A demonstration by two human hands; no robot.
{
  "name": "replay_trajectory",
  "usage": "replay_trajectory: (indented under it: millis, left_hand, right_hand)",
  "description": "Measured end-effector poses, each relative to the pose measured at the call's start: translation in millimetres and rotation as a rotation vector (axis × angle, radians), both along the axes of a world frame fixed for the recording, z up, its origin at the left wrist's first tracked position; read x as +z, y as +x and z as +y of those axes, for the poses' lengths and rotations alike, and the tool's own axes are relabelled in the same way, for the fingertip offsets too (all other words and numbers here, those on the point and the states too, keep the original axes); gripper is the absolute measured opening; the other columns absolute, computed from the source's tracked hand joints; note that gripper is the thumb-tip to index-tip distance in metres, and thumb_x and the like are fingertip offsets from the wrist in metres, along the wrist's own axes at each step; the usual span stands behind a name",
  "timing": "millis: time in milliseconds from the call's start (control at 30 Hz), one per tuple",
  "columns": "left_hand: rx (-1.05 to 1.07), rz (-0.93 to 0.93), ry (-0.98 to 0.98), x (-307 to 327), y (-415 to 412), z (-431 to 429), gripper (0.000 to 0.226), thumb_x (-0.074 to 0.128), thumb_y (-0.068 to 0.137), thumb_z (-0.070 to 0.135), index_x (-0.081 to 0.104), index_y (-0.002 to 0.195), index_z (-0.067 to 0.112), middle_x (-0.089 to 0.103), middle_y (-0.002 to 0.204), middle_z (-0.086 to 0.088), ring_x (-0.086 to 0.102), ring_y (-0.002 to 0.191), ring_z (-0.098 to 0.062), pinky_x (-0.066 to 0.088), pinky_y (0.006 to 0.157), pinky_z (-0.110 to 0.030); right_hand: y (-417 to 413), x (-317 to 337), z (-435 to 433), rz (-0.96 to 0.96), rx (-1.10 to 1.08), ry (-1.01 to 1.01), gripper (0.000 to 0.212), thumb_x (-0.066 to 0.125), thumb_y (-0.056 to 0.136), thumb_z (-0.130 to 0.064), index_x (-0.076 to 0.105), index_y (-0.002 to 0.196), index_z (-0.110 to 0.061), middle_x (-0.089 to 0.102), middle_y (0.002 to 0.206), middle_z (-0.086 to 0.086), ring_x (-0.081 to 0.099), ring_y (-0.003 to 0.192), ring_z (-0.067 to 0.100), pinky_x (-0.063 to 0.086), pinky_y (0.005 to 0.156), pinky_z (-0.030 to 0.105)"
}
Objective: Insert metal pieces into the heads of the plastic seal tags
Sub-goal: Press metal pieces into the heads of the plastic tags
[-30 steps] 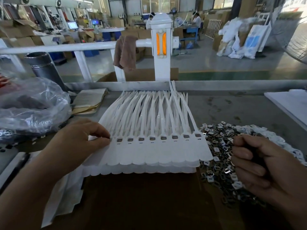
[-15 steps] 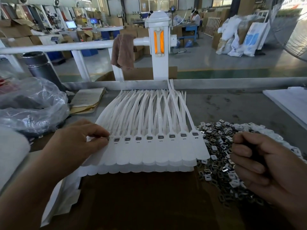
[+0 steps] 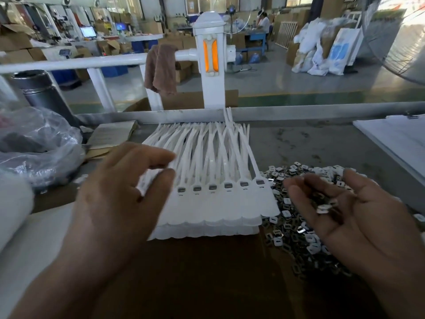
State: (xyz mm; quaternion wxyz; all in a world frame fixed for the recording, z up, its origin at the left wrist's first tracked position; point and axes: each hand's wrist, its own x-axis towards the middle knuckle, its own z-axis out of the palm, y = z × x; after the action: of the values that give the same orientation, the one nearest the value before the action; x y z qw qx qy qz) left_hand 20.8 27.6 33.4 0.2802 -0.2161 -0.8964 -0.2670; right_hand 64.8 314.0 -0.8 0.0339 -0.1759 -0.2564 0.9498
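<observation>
At the desk (image 3: 299,143), the right grip (image 3: 345,217), released palm-up, cradles pieces (image 3: 324,207), seemingly for feeding; the left grip (image 3: 119,196) hovers released over tags (image 3: 218,203).

Inventory of what lies before me:
- My bench top (image 3: 299,146): grey and stained, with a metal lip (image 3: 299,111) along the far edge.
- White rail (image 3: 69,63) beyond it, meeting a white post (image 3: 210,93) with two orange reflectors. A brown towel (image 3: 161,67) is draped over the rail.
- Left: dark metal flask (image 3: 39,88), crumpled clear plastic bag (image 3: 39,146), cardboard sheets (image 3: 110,137).
- Right: white board (image 3: 391,139) on the bench, wire fan guard (image 3: 402,42) above.
- Floor (image 3: 287,79): polished grey concrete with a green strip (image 3: 322,100) on the near side.
- Far: cardboard boxes (image 3: 16,42), lit monitor (image 3: 88,32), white sacks (image 3: 310,54), a seated person (image 3: 263,21), daylight windows (image 3: 202,4).
</observation>
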Motion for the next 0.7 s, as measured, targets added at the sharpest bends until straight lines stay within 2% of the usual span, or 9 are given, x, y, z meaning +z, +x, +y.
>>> replay_trajectory:
  millis: [100,167,233,300,367,433,500,567,700]
  left_hand:
    - [-0.187,0.023,-0.073,1.7,18.4,52.1,0.023,0.049,0.089,0.046,0.061,0.104,0.035,0.052,0.101,0.021,0.051,0.092,0.006,0.042,0.074,-0.006]
    - [-0.268,-0.028,-0.091,-2.7,23.8,83.0,0.025,0.048,0.088,0.047,0.062,0.105,0.033,0.052,0.102,0.016,0.051,0.093,-0.001,0.046,0.076,-0.018]
    - [-0.315,-0.064,-0.095,-7.5,27.0,108.7,0.021,0.052,0.088,0.044,0.064,0.101,0.032,0.054,0.102,0.013,0.052,0.096,-0.009,0.049,0.079,-0.035]
    - [-0.318,-0.063,-0.114,-11.7,27.0,127.8,0.017,0.056,0.088,0.039,0.067,0.098,0.030,0.056,0.103,0.010,0.053,0.098,-0.013,0.046,0.082,-0.040]
    - [-0.284,-0.072,-0.127,-14.7,24.9,140.0,0.017,0.056,0.089,0.037,0.068,0.098,0.029,0.056,0.104,0.009,0.052,0.100,-0.015,0.045,0.084,-0.041]
    - [-0.248,-0.075,-0.137,-15.1,21.4,148.1,0.021,0.056,0.088,0.035,0.069,0.102,0.028,0.057,0.109,0.006,0.051,0.104,-0.017,0.045,0.085,-0.041]
    - [-0.221,-0.092,-0.183,-13.3,18.1,153.9,0.026,0.053,0.088,0.037,0.067,0.109,0.030,0.056,0.118,0.004,0.049,0.111,-0.019,0.043,0.089,-0.042]
    - [-0.214,-0.107,-0.240,-12.3,15.6,157.0,0.027,0.051,0.089,0.040,0.066,0.110,0.033,0.054,0.125,0.005,0.046,0.116,-0.019,0.041,0.092,-0.041]
    - [-0.236,-0.095,-0.272,-15.2,14.8,160.3,0.023,0.051,0.085,0.039,0.070,0.097,0.033,0.059,0.118,0.008,0.050,0.109,-0.017,0.040,0.087,-0.037]
  right_hand:
    - [4.2,5.1,-6.7,0.031,0.025,-0.028,0.059,0.050,0.098,-0.042,0.056,0.114,0.014,0.065,0.109,0.040,0.068,0.095,0.054,0.060,0.069,0.056]
    - [6.2,7.0,-7.3,0.041,0.034,-0.037,0.062,0.050,0.097,-0.045,0.056,0.117,0.013,0.065,0.109,0.039,0.068,0.095,0.054,0.059,0.070,0.058]
    - [7.8,7.7,-5.1,0.046,0.047,-0.047,0.065,0.050,0.096,-0.048,0.057,0.120,0.012,0.066,0.110,0.037,0.069,0.093,0.051,0.060,0.064,0.054]
    - [9.3,7.6,-1.3,0.032,0.058,-0.031,0.067,0.051,0.093,-0.051,0.058,0.122,0.009,0.066,0.113,0.035,0.070,0.095,0.047,0.061,0.063,0.050]
    - [10.2,6.5,1.8,0.028,0.064,-0.010,0.071,0.052,0.089,-0.053,0.060,0.124,0.008,0.066,0.116,0.033,0.069,0.101,0.040,0.061,0.073,0.051]
    - [10.6,5.2,3.6,0.049,0.079,-0.002,0.073,0.053,0.087,-0.054,0.062,0.123,0.009,0.067,0.117,0.029,0.072,0.095,0.035,0.060,0.080,0.045]
    - [10.8,4.6,4.0,0.075,0.104,0.008,0.073,0.053,0.086,-0.055,0.066,0.117,0.009,0.069,0.113,0.024,0.071,0.083,0.029,0.061,0.075,0.038]
    - [11.2,4.0,4.4,0.103,0.130,-0.001,0.071,0.053,0.083,-0.055,0.071,0.107,0.009,0.068,0.112,0.024,0.069,0.081,0.028,0.060,0.074,0.037]
    - [12.5,4.1,4.6,0.131,0.163,-0.035,0.065,0.055,0.080,-0.054,0.076,0.098,0.004,0.070,0.106,0.023,0.070,0.078,0.026,0.059,0.072,0.033]
